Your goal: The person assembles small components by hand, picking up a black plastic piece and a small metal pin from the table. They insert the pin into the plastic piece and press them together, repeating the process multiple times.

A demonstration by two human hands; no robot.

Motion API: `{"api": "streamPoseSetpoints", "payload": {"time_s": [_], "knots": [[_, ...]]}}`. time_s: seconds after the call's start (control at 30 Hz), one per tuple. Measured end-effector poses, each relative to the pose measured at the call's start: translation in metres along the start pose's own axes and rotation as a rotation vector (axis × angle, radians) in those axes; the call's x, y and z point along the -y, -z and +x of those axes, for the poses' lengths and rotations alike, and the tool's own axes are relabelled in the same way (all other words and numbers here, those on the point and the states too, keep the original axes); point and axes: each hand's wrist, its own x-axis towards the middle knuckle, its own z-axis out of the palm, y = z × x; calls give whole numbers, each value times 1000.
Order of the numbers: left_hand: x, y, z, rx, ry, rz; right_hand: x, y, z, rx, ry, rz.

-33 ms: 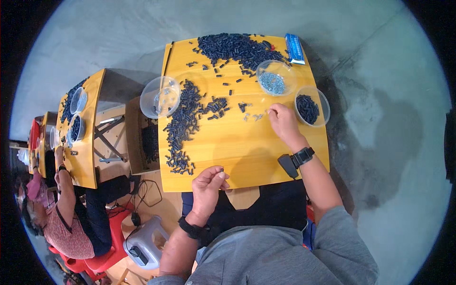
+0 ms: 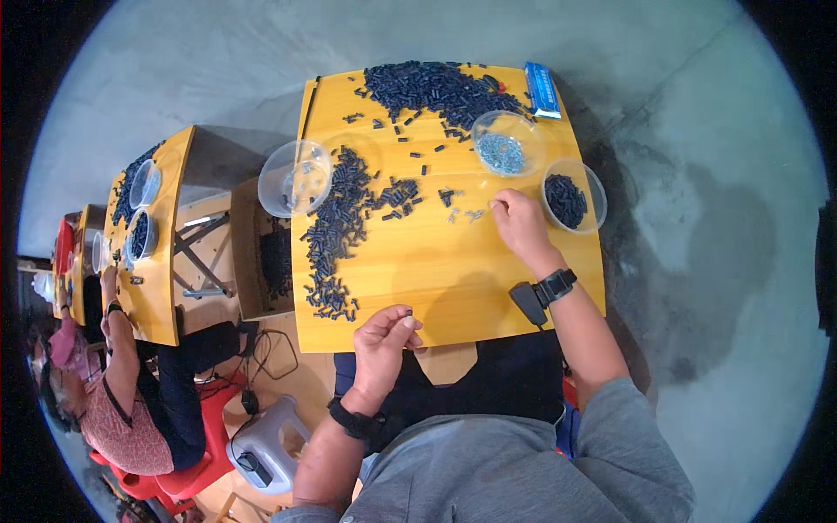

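Near the table's front edge, my left hand [image 2: 381, 342] is closed in a pinch, with a small black piece [image 2: 409, 313] showing at the fingertips. My right hand [image 2: 521, 225] is over the table's right half, thumb and forefinger pressed together. Whatever it pinches, if anything, is too small to make out. Just left of those fingertips lie a few small silvery metal pieces [image 2: 472, 214] and some black pieces [image 2: 447, 196]. A clear tub of small silvery pieces [image 2: 501, 153] stands beyond my right hand. Right of it is a clear tub of black pieces [image 2: 565, 202].
Black pieces form a big pile [image 2: 432, 91] at the yellow table's far side and a long band [image 2: 336, 231] along its left. A clear tub [image 2: 295, 179] sits at the left edge, a blue box [image 2: 542, 90] far right. Another person [image 2: 122, 410] works at a table leftward.
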Motion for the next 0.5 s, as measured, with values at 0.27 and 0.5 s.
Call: {"api": "streamPoseSetpoints", "payload": {"time_s": [0.27,0.5], "knots": [[2,6,2,-2,0,-8,-2,-13,3,66,7,-252],[1,1,-2,-5,27,-51,-8,-10,0,-93,116,-92]]}}
